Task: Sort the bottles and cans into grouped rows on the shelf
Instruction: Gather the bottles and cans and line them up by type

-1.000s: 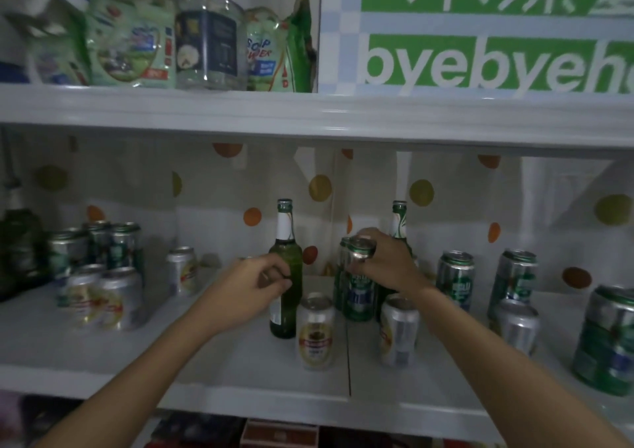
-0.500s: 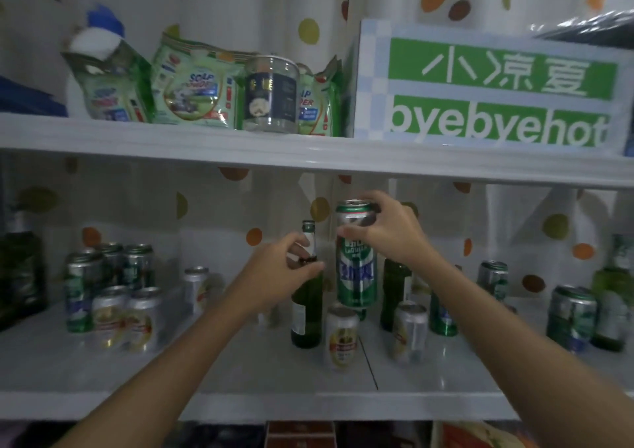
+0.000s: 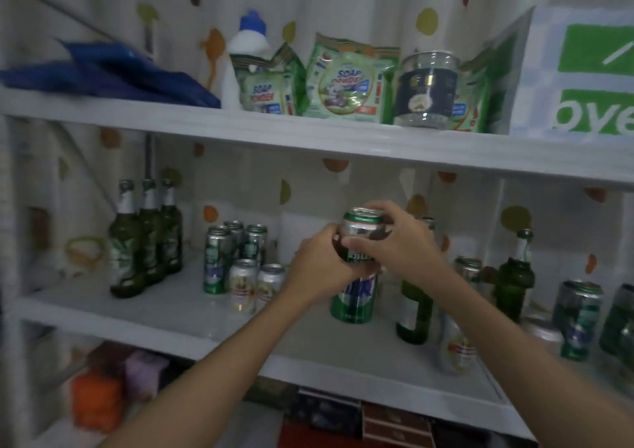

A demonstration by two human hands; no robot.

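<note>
Both forearms reach forward and up from the lower edge of the head view and converge at centre.

Left hand point(image 3: 319, 269): knuckles toward the camera, fingers curled round the left side of a tall green can point(image 3: 355, 298). Right hand point(image 3: 404, 245): wrist slightly higher, thumb across the can's front, fingers wrapped over the far side close to the rim. Both hands grip the same can, on its upper half.

The can sits between the two palms. Its silver top shows just above the fingers and its green lower body hangs below them. It is upright with its long axis vertical and its lid facing up. Cannot tell whether its base touches the shelf point(image 3: 164, 307).

Left of the left hand:
- two short pale cans point(image 3: 255, 286), near
- a cluster of green cans point(image 3: 233, 245), just behind those
- three green bottles point(image 3: 144, 241), well apart, standing upright in a row

Right of the right hand:
- a green bottle point(image 3: 415, 314), just beside the wrist and partly hidden by the forearm
- a second bottle point(image 3: 514, 276), farther out
- blurred green cans at the frame edge point(image 3: 579, 317)

Under the right forearm there is a short pale can point(image 3: 458, 348).
</note>
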